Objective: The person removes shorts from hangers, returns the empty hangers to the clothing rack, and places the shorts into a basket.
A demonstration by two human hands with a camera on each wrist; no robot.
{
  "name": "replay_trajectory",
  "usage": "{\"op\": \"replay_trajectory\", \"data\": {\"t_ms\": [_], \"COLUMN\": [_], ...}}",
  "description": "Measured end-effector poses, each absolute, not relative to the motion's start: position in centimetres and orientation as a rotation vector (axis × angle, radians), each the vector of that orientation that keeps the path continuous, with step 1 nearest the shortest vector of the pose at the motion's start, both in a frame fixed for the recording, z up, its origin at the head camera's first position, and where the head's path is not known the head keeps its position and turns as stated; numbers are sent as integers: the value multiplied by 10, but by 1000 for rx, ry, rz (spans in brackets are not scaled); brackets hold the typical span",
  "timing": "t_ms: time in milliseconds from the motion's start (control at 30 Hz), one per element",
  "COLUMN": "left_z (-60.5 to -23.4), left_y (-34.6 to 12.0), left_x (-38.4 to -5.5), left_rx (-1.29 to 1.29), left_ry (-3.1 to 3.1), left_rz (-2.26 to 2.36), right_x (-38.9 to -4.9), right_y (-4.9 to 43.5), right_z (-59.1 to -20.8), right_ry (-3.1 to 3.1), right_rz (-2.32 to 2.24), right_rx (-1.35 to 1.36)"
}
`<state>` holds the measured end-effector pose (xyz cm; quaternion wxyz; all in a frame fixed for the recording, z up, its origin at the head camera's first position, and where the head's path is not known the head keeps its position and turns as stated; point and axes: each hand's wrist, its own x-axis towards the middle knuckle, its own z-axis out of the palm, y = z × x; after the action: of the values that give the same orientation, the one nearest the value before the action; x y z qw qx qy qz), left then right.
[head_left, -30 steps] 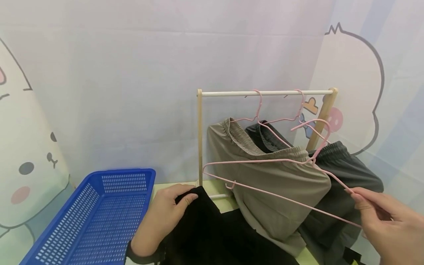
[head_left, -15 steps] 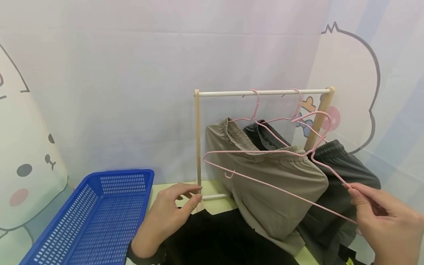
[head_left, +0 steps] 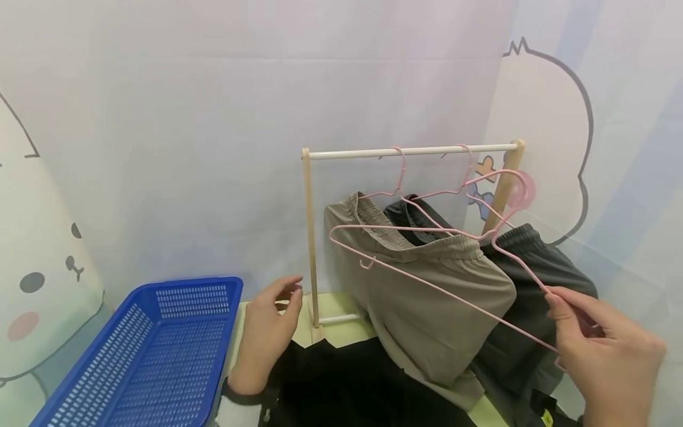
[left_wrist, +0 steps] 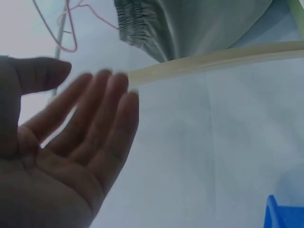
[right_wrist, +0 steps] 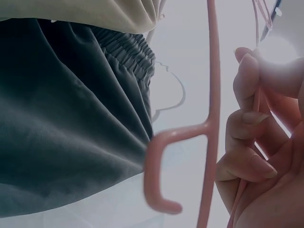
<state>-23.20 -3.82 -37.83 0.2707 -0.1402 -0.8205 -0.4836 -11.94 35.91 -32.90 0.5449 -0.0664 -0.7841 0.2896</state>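
Head view: left hand (head_left: pixel 271 317) loosely open, fingers softly bent, holding nothing; fingertips near the left post of the rack (head_left: pixel 310 249). Left wrist view agrees: palm showing, thumb apart from the fingers.

Right hand (head_left: pixel 603 344) pinches the pink hanger (head_left: pixel 487 236) by the lower end of its right arm, thumb against fingers. Hanger is raised in front of the rack, tilted down to the right, hook uppermost. Right wrist view: pink wire runs between the fingers.

Black cloth (head_left: pixel 352 385) bunched low, toward the table's near side, running out of frame.

Rack stands toward the table's (head_left: pixel 341 335) far edge. Beige garment (head_left: pixel 427 296) hung near mid-rail, dark garment (head_left: pixel 544 267) nearer the rail's right end, both on pink hangers. Blue basket (head_left: pixel 235 296) at the table's left.
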Motion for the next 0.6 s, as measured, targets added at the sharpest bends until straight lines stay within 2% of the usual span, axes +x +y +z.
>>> {"op": "replay_trajectory", "data": {"t_ms": [300,600], "left_z": [-379,-398], "left_y": [6,33], "left_x": [-279,-313], "left_rx": [-7,48], "left_ry": [-2224,-2090], "left_rz": [-1386,-1443], "right_x": [-125,-122], "right_y": [362,359], "right_z": [-327,-329], "right_ry": [-1841,-1858], "right_rz": [774,751], "right_rx": [-76,-45]}}
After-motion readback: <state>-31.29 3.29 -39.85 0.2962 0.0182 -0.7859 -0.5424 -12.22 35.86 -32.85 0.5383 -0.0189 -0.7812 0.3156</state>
